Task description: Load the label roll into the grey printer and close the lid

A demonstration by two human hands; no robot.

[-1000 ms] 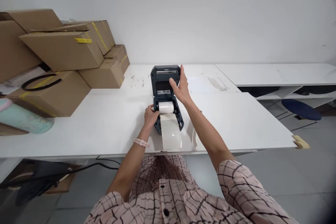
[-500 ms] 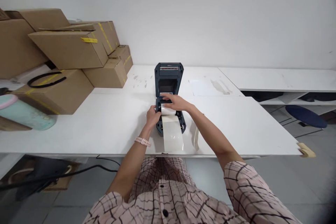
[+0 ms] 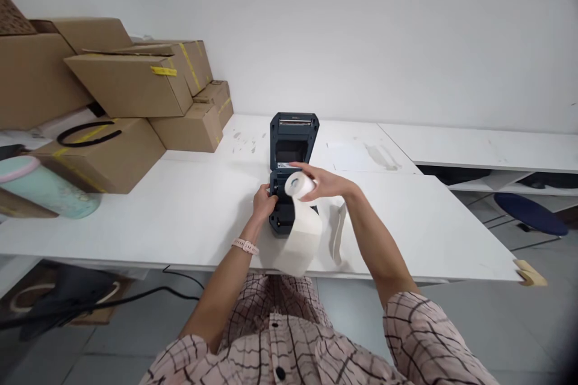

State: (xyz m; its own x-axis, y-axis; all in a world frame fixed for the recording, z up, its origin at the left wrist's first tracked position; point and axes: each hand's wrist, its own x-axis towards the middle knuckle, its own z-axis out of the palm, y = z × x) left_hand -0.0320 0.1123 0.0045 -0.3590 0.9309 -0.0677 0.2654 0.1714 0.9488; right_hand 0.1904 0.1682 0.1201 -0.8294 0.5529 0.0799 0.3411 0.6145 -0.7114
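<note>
A dark label printer [image 3: 293,123] stands on the white table with its lid tipped up and back. My left hand [image 3: 263,201] grips the left edge of its base, with the thumb over the inner side. Above the base, my right hand [image 3: 325,183] is closed around a roll of white labels [image 3: 295,185], whose core end faces left. From the roll a loose strip of labels [image 3: 301,240] hangs down past the printer's front to the table edge. The bay below the roll shows dark; my right hand's fingertips are partly hidden behind the roll.
Cardboard boxes [image 3: 130,87] are stacked at the left, with a black headband [image 3: 88,133] on one. A mint tumbler [image 3: 54,189] leans beside them. Right of the printer lies a curled paper strip [image 3: 338,234]. A blue stool [image 3: 530,213] stands beyond the table's right end.
My right hand has lifted the label roll out of the printer's bay, turning its end to the left. The strip has come up with it. My left hand stays at the printer's edge.
</note>
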